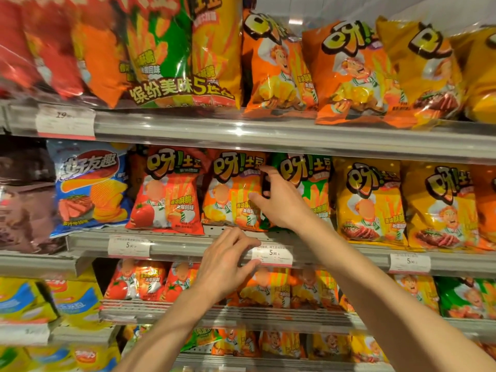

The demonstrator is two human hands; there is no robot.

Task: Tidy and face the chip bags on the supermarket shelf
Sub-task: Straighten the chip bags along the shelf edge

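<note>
Mid-facing, middle shelf – right hand [279, 202] pinches the orange chip bag [233, 194] by its right edge; left hand [228, 261] open, empty, resting on the shelf rail [188, 247]. Next, prob. – pull bag fwd, square it w/ the red bag [166, 194].

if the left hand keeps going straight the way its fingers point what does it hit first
Probably the price tag on the shelf rail. The left hand points up and right, fingertips already at the tag's left edge. Whether they touch it is unclear.
</note>
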